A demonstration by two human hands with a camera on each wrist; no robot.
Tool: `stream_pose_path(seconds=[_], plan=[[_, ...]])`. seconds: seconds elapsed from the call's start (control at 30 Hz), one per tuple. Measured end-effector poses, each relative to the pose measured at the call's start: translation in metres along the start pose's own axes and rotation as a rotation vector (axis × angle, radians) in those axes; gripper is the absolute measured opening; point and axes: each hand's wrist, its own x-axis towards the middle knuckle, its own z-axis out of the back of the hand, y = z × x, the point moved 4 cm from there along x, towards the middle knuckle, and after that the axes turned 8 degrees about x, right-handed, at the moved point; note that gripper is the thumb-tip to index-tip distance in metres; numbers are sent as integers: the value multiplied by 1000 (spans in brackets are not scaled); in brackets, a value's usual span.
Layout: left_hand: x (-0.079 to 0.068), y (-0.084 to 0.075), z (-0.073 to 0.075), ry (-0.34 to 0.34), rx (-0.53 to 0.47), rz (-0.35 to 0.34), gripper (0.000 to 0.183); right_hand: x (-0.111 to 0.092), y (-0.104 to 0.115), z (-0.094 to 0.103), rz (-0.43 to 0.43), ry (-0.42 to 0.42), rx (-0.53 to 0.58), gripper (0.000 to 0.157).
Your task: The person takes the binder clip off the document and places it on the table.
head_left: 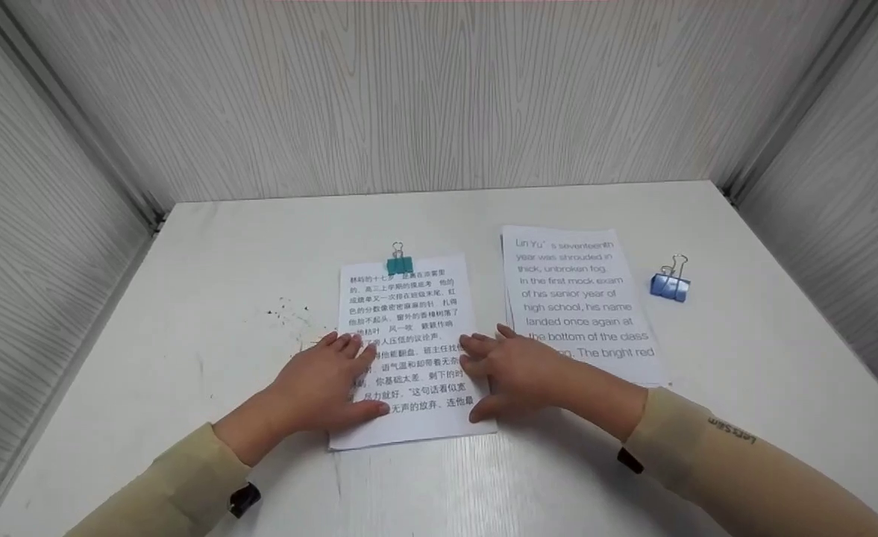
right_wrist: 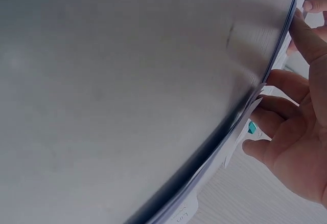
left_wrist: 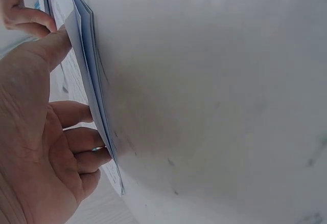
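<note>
A stack of paper sheets (head_left: 415, 306) with printed Chinese text lies in the middle of the white table. At its top edge sits a teal binder clip (head_left: 400, 265), wire handles pointing away. My left hand (head_left: 327, 380) rests on the stack's left edge, thumb over the lower text and fingers further up. Opposite it, my right hand (head_left: 517, 373) touches the right edge with spread fingers, its back overlapping the English pages. In the left wrist view, the layered sheet edges (left_wrist: 89, 65) run beside the left thumb and fingertips. The right wrist view shows the right fingers (right_wrist: 286, 86) along the paper edges.
A second stack with English text (head_left: 577, 291) lies to the right, its lower part behind my right hand. Beyond it stands a blue binder clip (head_left: 670, 287). Dark specks (head_left: 286, 309) mark the table at left. Grey wood-grain panels (head_left: 439, 97) enclose the back and sides.
</note>
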Motion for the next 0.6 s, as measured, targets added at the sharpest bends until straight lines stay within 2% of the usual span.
stream_pose_path(seconds=[0.37,0.6], plan=[[-3,-17,1,3,13,9,94,-22,2,-4,-12,-16,15,84],[-6,-28,1,8,2,7,95,-35,3,-6,21,-42,34,85]])
